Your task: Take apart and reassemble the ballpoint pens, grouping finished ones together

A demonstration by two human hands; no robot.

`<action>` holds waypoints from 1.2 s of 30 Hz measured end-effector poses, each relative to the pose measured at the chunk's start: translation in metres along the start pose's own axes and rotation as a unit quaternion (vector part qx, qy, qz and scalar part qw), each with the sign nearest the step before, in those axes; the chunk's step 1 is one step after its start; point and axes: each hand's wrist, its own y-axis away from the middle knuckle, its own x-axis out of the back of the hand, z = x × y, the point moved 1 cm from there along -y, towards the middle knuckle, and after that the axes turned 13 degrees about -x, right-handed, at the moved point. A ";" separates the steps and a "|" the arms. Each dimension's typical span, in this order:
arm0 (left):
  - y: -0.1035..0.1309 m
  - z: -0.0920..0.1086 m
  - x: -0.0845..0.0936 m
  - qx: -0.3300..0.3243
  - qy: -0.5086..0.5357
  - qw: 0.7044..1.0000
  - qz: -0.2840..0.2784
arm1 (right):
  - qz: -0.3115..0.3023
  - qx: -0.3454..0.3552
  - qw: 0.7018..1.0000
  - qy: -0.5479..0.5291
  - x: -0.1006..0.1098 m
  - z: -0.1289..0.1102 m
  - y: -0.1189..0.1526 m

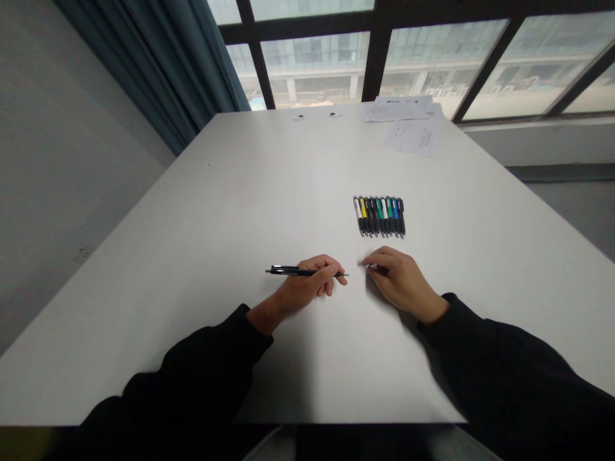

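Note:
My left hand is closed around a black pen, which lies nearly level across it. The pen's slim metal point sticks out past the fingertips toward the right, and its clip end is at the left. A short gap away, my right hand has its thumb and fingers pinched together just above the table. Something small and dark shows between those fingertips, too small to make out. Beyond the right hand lies a neat row of pens, side by side, in white, yellow, black, green and blue.
Both forearms rest over the near part of a white table. Loose printed papers lie at its far right corner, by the window. Two small round fittings sit along the far edge. A blue curtain hangs at the left.

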 end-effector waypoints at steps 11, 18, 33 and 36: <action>-0.001 -0.002 0.001 -0.002 -0.008 1.000 -0.004 | -0.005 -0.019 1.000 0.010 -0.001 0.003 -0.003; -0.001 -0.003 0.003 -0.003 -0.003 1.000 -0.010 | 0.008 -0.039 0.999 0.026 0.001 0.000 -0.004; -0.001 0.002 0.004 0.003 -0.001 1.000 -0.016 | -0.043 -0.133 0.990 -0.027 0.001 0.009 -0.010; 0.000 0.001 0.006 0.001 0.003 1.000 -0.019 | -0.043 -0.133 0.990 -0.017 0.002 0.008 -0.011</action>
